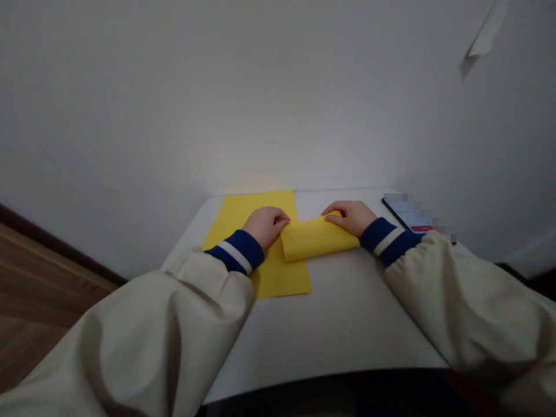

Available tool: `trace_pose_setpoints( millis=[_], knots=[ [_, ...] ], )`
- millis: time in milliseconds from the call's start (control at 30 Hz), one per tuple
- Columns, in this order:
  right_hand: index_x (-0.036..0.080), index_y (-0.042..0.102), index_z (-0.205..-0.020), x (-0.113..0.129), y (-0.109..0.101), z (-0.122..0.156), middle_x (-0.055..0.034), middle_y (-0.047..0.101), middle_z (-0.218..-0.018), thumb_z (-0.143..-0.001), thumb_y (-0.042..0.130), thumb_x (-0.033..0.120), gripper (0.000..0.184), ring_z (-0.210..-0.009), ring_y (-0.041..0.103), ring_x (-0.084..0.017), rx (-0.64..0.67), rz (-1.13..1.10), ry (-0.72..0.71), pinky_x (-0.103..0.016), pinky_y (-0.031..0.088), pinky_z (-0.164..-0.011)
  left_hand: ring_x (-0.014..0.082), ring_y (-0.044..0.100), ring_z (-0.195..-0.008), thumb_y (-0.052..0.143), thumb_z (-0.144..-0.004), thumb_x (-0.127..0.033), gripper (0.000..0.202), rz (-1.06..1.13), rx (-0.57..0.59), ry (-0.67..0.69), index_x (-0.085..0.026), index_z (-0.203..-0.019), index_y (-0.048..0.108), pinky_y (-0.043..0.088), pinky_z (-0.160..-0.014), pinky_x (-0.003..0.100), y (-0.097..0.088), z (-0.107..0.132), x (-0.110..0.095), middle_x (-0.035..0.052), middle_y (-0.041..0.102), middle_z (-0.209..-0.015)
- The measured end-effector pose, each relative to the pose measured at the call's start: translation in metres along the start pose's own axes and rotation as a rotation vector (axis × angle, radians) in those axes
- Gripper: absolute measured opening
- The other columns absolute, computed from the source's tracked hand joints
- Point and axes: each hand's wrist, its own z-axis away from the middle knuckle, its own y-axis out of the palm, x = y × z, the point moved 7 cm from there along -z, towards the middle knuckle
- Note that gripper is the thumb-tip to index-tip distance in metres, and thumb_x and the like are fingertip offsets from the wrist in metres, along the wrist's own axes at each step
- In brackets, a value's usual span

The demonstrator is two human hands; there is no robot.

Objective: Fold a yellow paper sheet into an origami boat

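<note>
The folded yellow paper sheet looks light, easily creased, best held along its far edge, where left hand and right hand clamp their fingers.

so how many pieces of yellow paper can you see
2: a flat sheet, left, on the table, and a folded piece held by the left hand and right hand. Sheets stacked beneath may be hidden.

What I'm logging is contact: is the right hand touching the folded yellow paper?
Touching: the head view shows the right hand, thumb on the folded yellow paper.
</note>
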Motion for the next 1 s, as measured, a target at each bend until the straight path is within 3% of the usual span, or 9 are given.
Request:
trace_pose_setpoints(
  millis=[133, 367, 500, 567, 800, 900, 1000],
  knots=[
    [0.022, 0.073, -0.082, 0.006, 0.002, -0.003, -0.003, 0.063, -0.075, -0.074, 0.061, 0.029, 0.016, -0.064, 0.049, -0.013, -0.021, 0.072, -0.12, -0.026, 0.037, -0.062, 0.0177, 0.057, -0.076, 0.053, -0.08, -0.021, 0.016, -0.105, 0.025, 0.109, -0.015, -0.078, 0.068, 0.043, -0.073, 0.029, 0.003, -0.002, -0.006, 0.0056, 0.064, -0.079],
    [0.021, 0.073, -0.079, 0.001, 0.001, -0.005, -0.0042, 0.062, -0.077, -0.071, 0.065, 0.031, 0.015, -0.064, 0.051, -0.014, -0.037, 0.071, -0.084, -0.027, 0.04, -0.062, 0.0179, 0.054, -0.075, 0.049, -0.082, -0.016, 0.018, -0.174, 0.037, 0.275, -0.016, -0.085, 0.067, 0.042, -0.072, 0.03, 0.009, 0.0, -0.014, 0.0067, 0.059, -0.078],
    [0.022, 0.072, -0.071, 0.016, -0.007, -0.002, -0.0033, 0.066, -0.08, -0.07, 0.066, 0.024, 0.006, -0.075, 0.057, -0.016, -0.089, 0.073, -0.247, -0.032, 0.04, -0.078, 0.018, 0.054, -0.075, 0.049, -0.083, -0.016, 0.019, -0.192, 0.044, 0.302, -0.015, -0.082, 0.068, 0.042, -0.071, 0.029, 0.01, 0.001, -0.016, 0.0071, 0.058, -0.077],
    [0.023, 0.071, -0.071, 0.025, -0.007, -0.001, -0.0014, 0.069, -0.078, -0.073, 0.063, 0.022, 0.009, -0.08, 0.059, -0.017, -0.053, 0.073, -0.328, -0.033, 0.039, -0.084, 0.0179, 0.054, -0.075, 0.05, -0.083, -0.016, 0.018, -0.197, 0.044, 0.311, -0.015, -0.081, 0.068, 0.042, -0.071, 0.029, 0.01, 0.001, -0.017, 0.0072, 0.058, -0.076],
    [0.022, 0.071, -0.094, 0.045, 0.008, 0.009, -0.0043, 0.069, -0.09, -0.081, 0.052, 0.025, 0.023, -0.077, 0.06, -0.014, 0.317, 0.051, -0.409, -0.026, 0.044, -0.069, 0.0177, 0.054, -0.074, 0.05, -0.083, -0.015, 0.018, -0.228, 0.036, 0.307, -0.016, -0.081, 0.068, 0.042, -0.07, 0.029, 0.012, 0.002, -0.015, 0.0064, 0.058, -0.076],
    [0.021, 0.07, -0.097, 0.059, 0.012, 0.016, -0.007, 0.067, -0.092, -0.082, 0.052, 0.029, 0.025, -0.079, 0.059, -0.015, 0.33, 0.097, -0.486, -0.027, 0.044, -0.07, 0.0177, 0.054, -0.074, 0.05, -0.083, -0.017, 0.019, -0.226, 0.033, 0.303, -0.016, -0.081, 0.068, 0.042, -0.07, 0.029, 0.011, 0.003, -0.013, 0.0062, 0.058, -0.076],
    [0.018, 0.071, -0.092, 0.068, 0.014, 0.02, -0.0089, 0.066, -0.089, -0.083, 0.05, 0.028, 0.025, -0.079, 0.058, -0.016, 0.258, 0.124, -0.528, -0.029, 0.044, -0.075, 0.0179, 0.055, -0.074, 0.049, -0.084, -0.017, 0.019, -0.216, 0.035, 0.303, -0.016, -0.081, 0.069, 0.043, -0.07, 0.029, 0.01, 0.003, -0.013, 0.0065, 0.059, -0.076]
  ],
)
